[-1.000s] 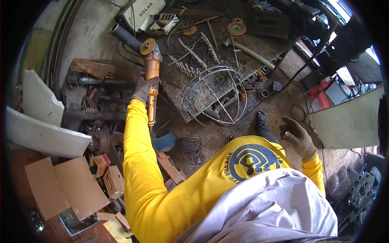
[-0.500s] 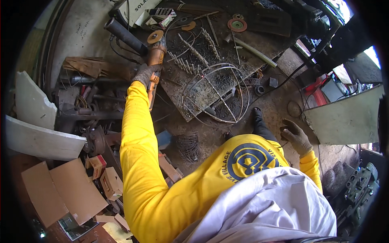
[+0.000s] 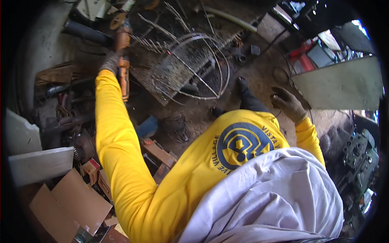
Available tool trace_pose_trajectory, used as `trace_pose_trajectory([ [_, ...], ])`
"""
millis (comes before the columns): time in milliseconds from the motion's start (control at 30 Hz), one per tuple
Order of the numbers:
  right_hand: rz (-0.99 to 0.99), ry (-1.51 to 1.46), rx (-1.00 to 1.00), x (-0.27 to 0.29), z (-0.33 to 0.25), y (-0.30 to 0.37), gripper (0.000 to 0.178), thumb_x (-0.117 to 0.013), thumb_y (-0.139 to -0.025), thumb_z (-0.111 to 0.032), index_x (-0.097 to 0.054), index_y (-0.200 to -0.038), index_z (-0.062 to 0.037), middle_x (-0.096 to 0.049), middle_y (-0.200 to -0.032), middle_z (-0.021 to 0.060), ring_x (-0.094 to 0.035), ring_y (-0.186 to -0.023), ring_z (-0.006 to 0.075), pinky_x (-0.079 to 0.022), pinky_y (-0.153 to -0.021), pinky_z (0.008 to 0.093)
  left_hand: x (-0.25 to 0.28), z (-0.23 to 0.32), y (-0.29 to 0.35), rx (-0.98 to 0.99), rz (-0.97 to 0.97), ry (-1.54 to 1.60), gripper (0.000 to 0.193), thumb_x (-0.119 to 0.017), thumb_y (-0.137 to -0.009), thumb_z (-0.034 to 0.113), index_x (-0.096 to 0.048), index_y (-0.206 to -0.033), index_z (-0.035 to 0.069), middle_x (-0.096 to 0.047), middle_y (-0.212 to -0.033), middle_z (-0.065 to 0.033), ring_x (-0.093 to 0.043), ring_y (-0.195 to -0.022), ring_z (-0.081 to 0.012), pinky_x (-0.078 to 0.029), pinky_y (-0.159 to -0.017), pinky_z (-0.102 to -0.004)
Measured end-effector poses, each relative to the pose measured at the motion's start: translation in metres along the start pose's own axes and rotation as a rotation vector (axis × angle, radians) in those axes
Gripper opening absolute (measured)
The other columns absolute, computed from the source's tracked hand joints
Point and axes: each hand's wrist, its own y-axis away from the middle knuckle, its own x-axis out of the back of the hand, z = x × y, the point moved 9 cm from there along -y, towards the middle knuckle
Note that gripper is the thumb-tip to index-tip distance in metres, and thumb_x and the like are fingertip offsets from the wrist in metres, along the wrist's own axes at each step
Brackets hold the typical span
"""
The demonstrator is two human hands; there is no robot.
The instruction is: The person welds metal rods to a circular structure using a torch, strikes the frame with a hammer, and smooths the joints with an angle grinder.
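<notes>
My left hand [image 3: 110, 63], in a dark work glove, is wrapped round an orange and black angle grinder [image 3: 123, 75] at the end of my outstretched arm. The grinder's tan disc [image 3: 118, 21] points away from me, over the left side of a dirty metal worktable [image 3: 142, 77]. Right of the grinder, a rounded frame of thin bent metal rods [image 3: 197, 75] rests on the table and extends past its near edge. My gloved right hand [image 3: 289, 104] hangs beside my body with loosely bent fingers apart, holding nothing.
Ribbed metal rods [image 3: 158, 27] and a long-handled tool [image 3: 231, 18] lie on the table. A dark pipe [image 3: 87, 34] projects beside the grinder. Cardboard [image 3: 79, 198] and scrap lie at lower left. A pale panel [image 3: 338, 83] and a green machine [image 3: 360, 160] stand right.
The view has shifted, so the table, grinder and frame appear farther left and higher. My left hand still grips the grinder; my right hand remains empty at my side.
</notes>
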Motion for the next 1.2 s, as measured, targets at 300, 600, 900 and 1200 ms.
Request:
trace_pose_trajectory([
  [300,0.032,0.167,-0.115,0.010,0.037,0.007,0.057,-0.068,-0.094,-0.026,-0.051,-0.141,-0.0001,-0.068,-0.119,0.0127,-0.066,-0.099,0.0158,-0.054,-0.085,0.0278,0.006,0.044,0.011,-0.068,0.096,-0.497,0.080,-0.081,-0.073,0.057,-0.064,-0.120,-0.006,-0.070,-0.107,-0.0176,-0.069,-0.092,-0.0271,-0.052,-0.084,-0.0380],
  [600,0.020,0.377,-0.042,0.033,0.040,-0.007,0.059,-0.068,-0.093,-0.029,-0.050,-0.142,-0.0014,-0.069,-0.119,0.0112,-0.066,-0.106,0.0174,-0.051,-0.092,0.0297,-0.010,0.060,0.053,-0.121,0.119,-0.468,0.096,-0.070,-0.075,0.070,-0.056,-0.135,-0.004,-0.064,-0.126,-0.0236,-0.063,-0.117,-0.0338,-0.046,-0.100,-0.0404],
  [900,-0.006,0.423,0.105,0.028,0.024,-0.030,0.053,-0.071,-0.091,-0.031,-0.058,-0.134,-0.0034,-0.070,-0.119,0.0157,-0.069,-0.109,0.0246,-0.053,-0.092,0.0336,0.015,0.030,0.093,-0.190,0.300,-0.102,0.101,-0.071,-0.080,0.063,-0.043,-0.143,-0.010,-0.053,-0.141,-0.0273,-0.053,-0.130,-0.0316,-0.040,-0.109,-0.0379],
  [1200,0.152,0.634,0.605,-0.016,-0.184,-0.128,0.040,-0.067,-0.093,-0.030,-0.067,-0.125,-0.0076,-0.073,-0.101,0.0145,-0.071,-0.086,0.0241,-0.054,-0.078,0.0354,-0.024,0.047,0.278,-0.212,0.670,0.413,0.070,-0.073,-0.092,0.029,-0.042,-0.144,-0.006,-0.060,-0.128,-0.0141,-0.059,-0.115,-0.0189,-0.048,-0.097,-0.0290],
])
